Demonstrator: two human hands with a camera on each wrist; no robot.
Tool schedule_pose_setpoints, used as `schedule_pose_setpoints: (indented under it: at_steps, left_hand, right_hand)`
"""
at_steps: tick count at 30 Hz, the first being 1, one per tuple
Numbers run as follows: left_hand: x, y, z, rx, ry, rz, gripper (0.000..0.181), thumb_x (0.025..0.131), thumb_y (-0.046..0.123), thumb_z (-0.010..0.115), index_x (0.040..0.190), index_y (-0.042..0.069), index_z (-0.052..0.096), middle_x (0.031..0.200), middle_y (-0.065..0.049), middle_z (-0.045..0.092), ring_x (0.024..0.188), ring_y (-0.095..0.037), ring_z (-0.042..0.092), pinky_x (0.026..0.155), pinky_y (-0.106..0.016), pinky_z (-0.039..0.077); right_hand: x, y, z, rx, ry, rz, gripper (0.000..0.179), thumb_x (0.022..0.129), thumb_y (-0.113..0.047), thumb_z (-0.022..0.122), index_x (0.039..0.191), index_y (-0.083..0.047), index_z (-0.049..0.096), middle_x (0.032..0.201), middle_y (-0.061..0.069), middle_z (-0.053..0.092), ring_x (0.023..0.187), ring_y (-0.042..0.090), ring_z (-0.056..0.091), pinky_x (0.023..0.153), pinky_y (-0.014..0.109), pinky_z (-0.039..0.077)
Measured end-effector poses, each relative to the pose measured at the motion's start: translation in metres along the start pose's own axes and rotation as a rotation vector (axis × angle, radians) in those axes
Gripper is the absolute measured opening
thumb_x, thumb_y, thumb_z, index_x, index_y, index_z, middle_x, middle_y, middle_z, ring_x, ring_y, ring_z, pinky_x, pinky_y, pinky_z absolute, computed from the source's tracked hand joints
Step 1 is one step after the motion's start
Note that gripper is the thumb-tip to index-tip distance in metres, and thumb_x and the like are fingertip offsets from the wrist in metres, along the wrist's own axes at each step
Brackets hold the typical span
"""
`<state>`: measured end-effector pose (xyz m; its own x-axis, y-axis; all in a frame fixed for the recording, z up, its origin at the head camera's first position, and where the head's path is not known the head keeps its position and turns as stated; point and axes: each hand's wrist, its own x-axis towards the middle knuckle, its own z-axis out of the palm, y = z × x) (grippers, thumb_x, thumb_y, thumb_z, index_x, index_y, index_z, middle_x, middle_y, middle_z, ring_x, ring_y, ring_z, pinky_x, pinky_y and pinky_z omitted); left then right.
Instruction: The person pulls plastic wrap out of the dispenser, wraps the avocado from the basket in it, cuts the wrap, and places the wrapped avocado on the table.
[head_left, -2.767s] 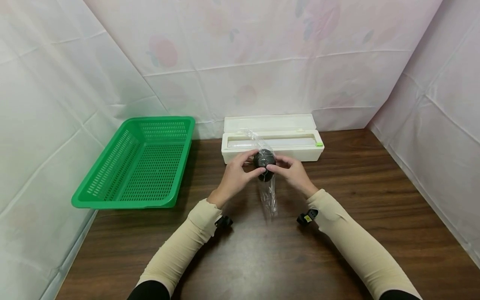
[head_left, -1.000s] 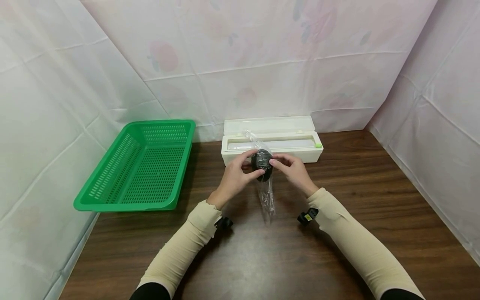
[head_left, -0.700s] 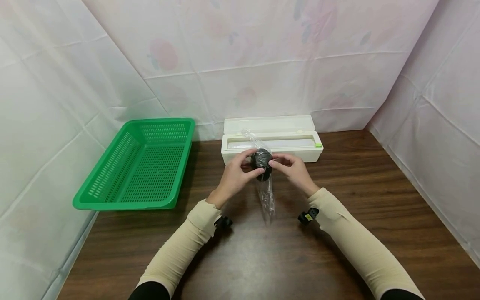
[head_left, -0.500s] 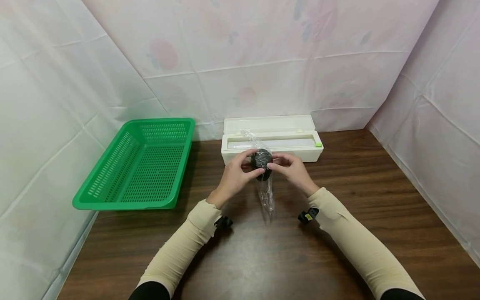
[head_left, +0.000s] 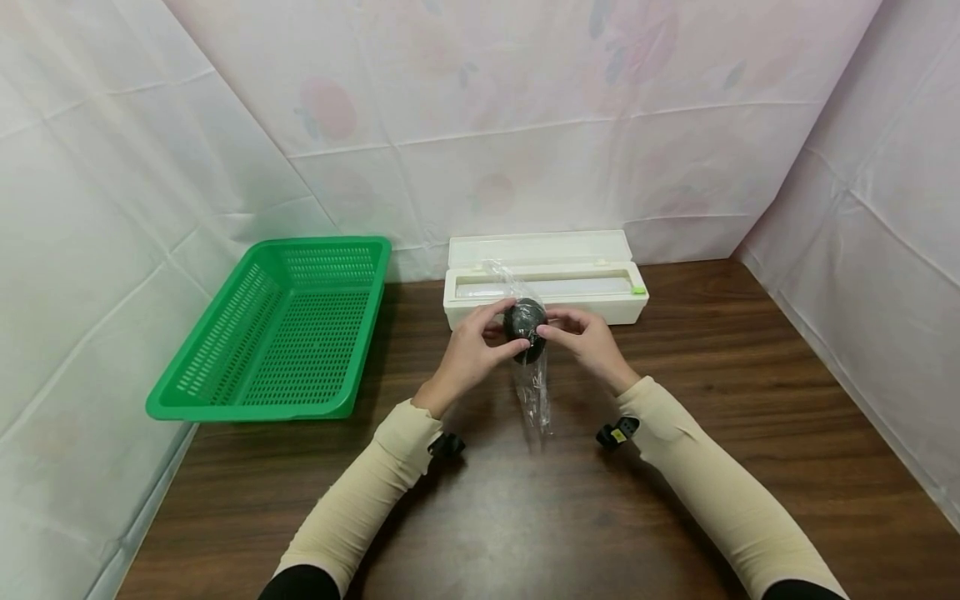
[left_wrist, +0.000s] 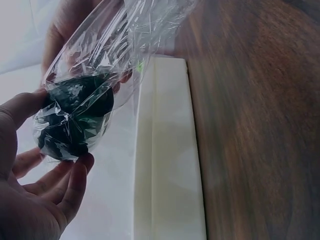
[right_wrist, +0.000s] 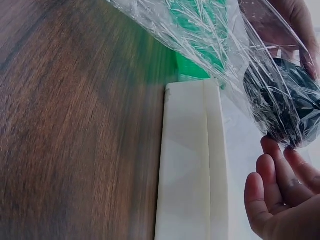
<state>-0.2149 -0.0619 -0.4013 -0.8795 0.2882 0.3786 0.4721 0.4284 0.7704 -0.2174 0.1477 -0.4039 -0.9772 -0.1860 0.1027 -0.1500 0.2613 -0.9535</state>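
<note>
A dark, rounded object (head_left: pixel 526 321) is wrapped in clear cling film (head_left: pixel 534 400), its kind hidden by the glossy folds. The film trails off below it and also stretches up toward the box behind. My left hand (head_left: pixel 471 348) holds the object from the left, thumb at the front and fingers at its far side; in the left wrist view the fingertips (left_wrist: pixel 84 161) curl around its edge. From the right, my right hand (head_left: pixel 588 340) pinches it with the thumb on its front face. The right wrist view has those fingers (right_wrist: pixel 272 142) right at the wrapped surface.
Just behind the hands stands a white cling film dispenser box (head_left: pixel 585 311) with its lid (head_left: pixel 540 247) raised and a roll (head_left: pixel 577 287) inside. A green perforated basket (head_left: pixel 247 412) sits to the left on the brown wooden table (head_left: pixel 735 400). Pale curtains (head_left: pixel 525 167) enclose the back and sides.
Since the first frame the wrapped object has shifted very slightly left and its film creases look different. My right thumb has slid a little over its front, while both hands keep their hold.
</note>
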Motion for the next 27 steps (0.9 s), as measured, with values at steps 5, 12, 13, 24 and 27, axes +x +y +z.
schedule_pose_setpoints:
  at_steps: [5, 12, 13, 24, 27]
  left_hand:
    - [-0.0004, -0.0017, 0.003, 0.017, 0.005, -0.007, 0.063, 0.08, 0.024, 0.081, 0.137, 0.01, 0.057, 0.12, -0.016, 0.063, 0.097, -0.029, 0.07, 0.085, -0.035, 0.058]
    - [-0.0026, -0.0008, 0.006, 0.034, 0.003, 0.012, 0.065, 0.08, 0.024, 0.081, 0.137, 0.006, 0.056, 0.122, -0.017, 0.061, 0.097, -0.029, 0.07, 0.085, -0.034, 0.057]
    - [-0.0029, -0.0003, 0.0058, 0.033, 0.004, 0.015, 0.065, 0.08, 0.023, 0.081, 0.137, 0.005, 0.056, 0.122, -0.017, 0.061, 0.096, -0.029, 0.07, 0.085, -0.034, 0.058]
    - [-0.0035, -0.002, 0.0048, -0.001, -0.017, 0.054, 0.063, 0.081, 0.02, 0.08, 0.137, 0.006, 0.054, 0.125, -0.016, 0.06, 0.097, -0.026, 0.068, 0.088, -0.032, 0.056]
    - [-0.0041, -0.0029, 0.005, -0.006, -0.016, 0.064, 0.063, 0.08, 0.019, 0.081, 0.136, 0.006, 0.054, 0.124, -0.017, 0.059, 0.096, -0.026, 0.068, 0.088, -0.032, 0.056]
  right_hand:
    - [0.001, 0.0006, 0.0011, 0.006, -0.042, 0.034, 0.045, 0.09, -0.021, 0.07, 0.129, 0.0, 0.061, 0.123, 0.023, 0.065, 0.107, 0.022, 0.064, 0.089, 0.028, 0.051]
    - [0.003, 0.0042, 0.0046, -0.042, -0.101, 0.029, 0.046, 0.089, -0.025, 0.071, 0.128, -0.002, 0.062, 0.122, 0.019, 0.067, 0.106, 0.019, 0.064, 0.089, 0.025, 0.051]
    - [0.003, 0.004, 0.0047, -0.048, -0.098, 0.029, 0.046, 0.089, -0.026, 0.072, 0.127, -0.002, 0.063, 0.122, 0.018, 0.067, 0.106, 0.019, 0.064, 0.089, 0.026, 0.051]
    - [0.0005, 0.0001, 0.0029, -0.054, -0.082, 0.031, 0.044, 0.088, -0.027, 0.072, 0.124, -0.002, 0.065, 0.118, 0.018, 0.068, 0.101, 0.016, 0.063, 0.086, 0.026, 0.05]
    - [-0.0009, -0.0005, 0.0038, -0.043, -0.075, 0.041, 0.046, 0.088, -0.027, 0.073, 0.125, -0.003, 0.063, 0.118, 0.017, 0.068, 0.103, 0.018, 0.064, 0.088, 0.028, 0.051]
